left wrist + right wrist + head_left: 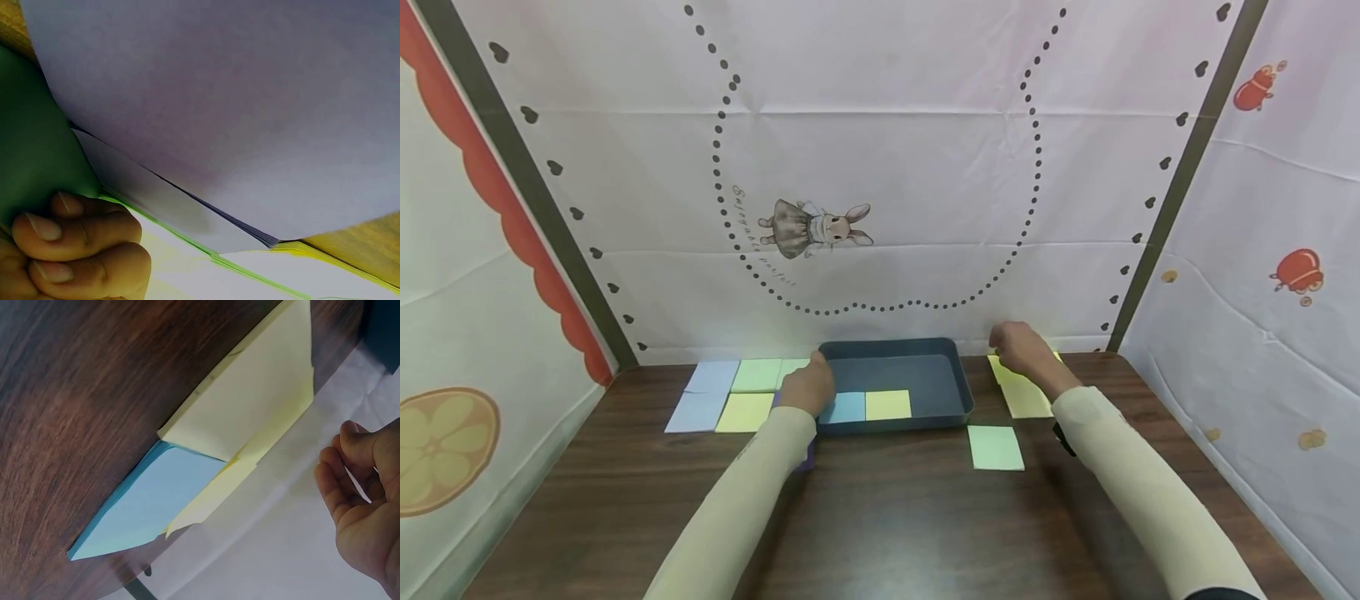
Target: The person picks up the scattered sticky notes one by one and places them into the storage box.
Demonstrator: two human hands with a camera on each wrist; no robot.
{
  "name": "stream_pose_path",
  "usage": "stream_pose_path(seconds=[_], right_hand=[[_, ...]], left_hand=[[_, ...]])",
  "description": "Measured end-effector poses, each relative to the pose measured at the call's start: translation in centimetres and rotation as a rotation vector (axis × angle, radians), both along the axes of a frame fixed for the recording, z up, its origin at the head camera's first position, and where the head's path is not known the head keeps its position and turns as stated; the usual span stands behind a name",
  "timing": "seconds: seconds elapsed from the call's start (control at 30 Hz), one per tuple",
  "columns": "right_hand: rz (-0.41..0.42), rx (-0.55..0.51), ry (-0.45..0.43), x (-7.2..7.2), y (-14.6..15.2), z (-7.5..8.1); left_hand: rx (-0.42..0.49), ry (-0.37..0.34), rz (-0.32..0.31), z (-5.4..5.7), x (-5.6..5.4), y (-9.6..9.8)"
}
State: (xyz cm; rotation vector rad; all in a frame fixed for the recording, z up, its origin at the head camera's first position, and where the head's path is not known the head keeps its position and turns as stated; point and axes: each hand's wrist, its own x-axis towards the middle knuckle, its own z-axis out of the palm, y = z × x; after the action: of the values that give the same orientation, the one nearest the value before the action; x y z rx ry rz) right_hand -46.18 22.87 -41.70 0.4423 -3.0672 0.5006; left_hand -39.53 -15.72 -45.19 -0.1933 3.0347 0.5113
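Note:
At the left end of a dark tray (925, 375), my left hand (808, 387) grips the rim with curled fingers (81, 231); the thumb is hidden in the left wrist view. Inside the tray lie a blue sticky-note pad (848, 407) and a yellow one (887, 404) along the near wall. My right hand (1022, 348) hovers over yellow sticky-note pads (1026, 398) right of the tray, its fingers loosely bent and holding nothing visible. A light blue pad (147, 494) adjoins the yellow pads in the right wrist view. Nearer me lies a pale green pad (996, 448).
Left of the tray lie lilac pads (696, 411), a pale green pad (756, 375) and a yellow pad (743, 412). A purple pad (807, 458) shows partly behind the left forearm. Printed cloth walls (887, 183) enclose the brown wooden table (887, 517).

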Motion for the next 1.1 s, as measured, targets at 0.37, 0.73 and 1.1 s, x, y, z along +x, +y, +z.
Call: stream_pose_path(seconds=[0.37, 0.73, 1.1], right_hand=[[0.059, 0.034, 0.025, -0.2, 1.7, -1.4], [0.062, 0.037, 0.011, -3.8, 4.2, -4.4], [0.015, 0.001, -0.054, -0.9, 3.4, -2.6]], left_hand=[[0.008, 0.015, -0.016, 0.6, 0.9, 0.2], [0.004, -0.004, -0.005, 0.6, 0.9, 0.2], [-0.02, 0.005, -0.007, 0.3, 0.4, 0.1]])
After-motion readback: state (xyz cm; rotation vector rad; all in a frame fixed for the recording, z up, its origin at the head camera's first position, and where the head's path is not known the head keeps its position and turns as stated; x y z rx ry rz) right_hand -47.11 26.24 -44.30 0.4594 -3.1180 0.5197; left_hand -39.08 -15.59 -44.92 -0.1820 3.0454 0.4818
